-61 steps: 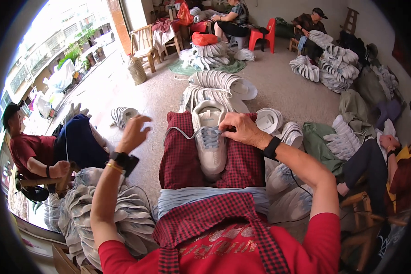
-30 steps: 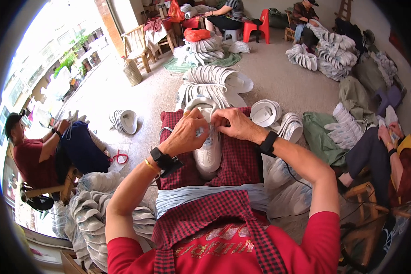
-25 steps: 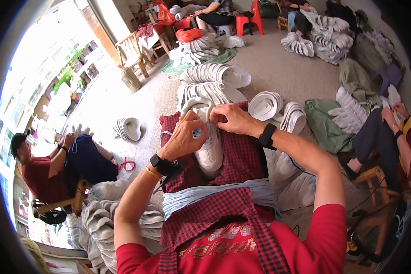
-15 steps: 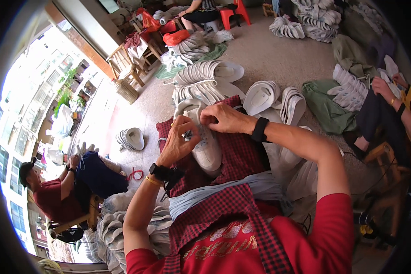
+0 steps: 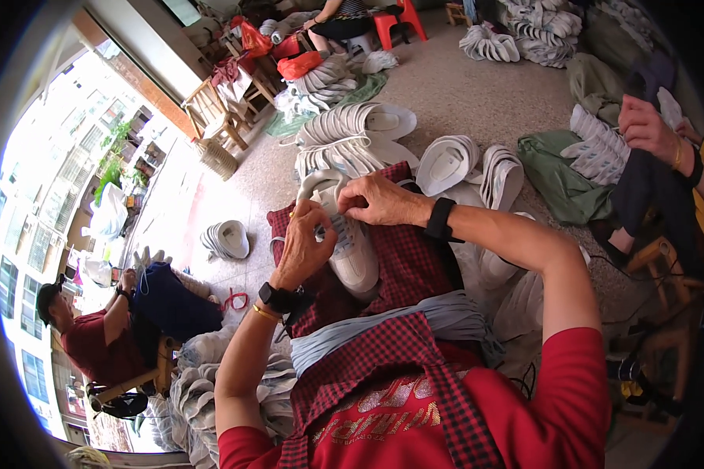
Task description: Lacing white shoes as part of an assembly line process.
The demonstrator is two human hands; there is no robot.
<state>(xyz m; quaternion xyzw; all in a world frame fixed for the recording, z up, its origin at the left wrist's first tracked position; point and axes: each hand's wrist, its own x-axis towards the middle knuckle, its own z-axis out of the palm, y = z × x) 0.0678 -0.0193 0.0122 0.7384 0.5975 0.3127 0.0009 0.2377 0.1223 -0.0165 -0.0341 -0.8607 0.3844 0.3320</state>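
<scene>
A white shoe upper (image 5: 354, 270) lies across my lap on the red-and-black checked apron (image 5: 411, 248), its rounded toe toward me and its collar opening away. At its left side, my left hand (image 5: 307, 244) is closed in a pinch on the edge by the lacing area. My right hand (image 5: 385, 200) is bent over the right side near the tongue, thumb and fingers pressed together. Whatever fine thing the right fingertips may hold is hidden or too small to name. Both hands are close together, a short gap apart.
Beyond my knees sit stacked white shoe uppers (image 5: 340, 129), with more stacks (image 5: 448, 162) to the right. A nested pile (image 5: 226, 239) lies on the left floor. Co-workers sit at left (image 5: 105, 336) and right (image 5: 657, 137). A wooden chair (image 5: 211, 113) stands back left.
My right hand has shifted slightly left, nearer the tongue, and my left hand's fingers have turned a little. The co-worker's hand at right has risen. The shoe upper stays on my lap.
</scene>
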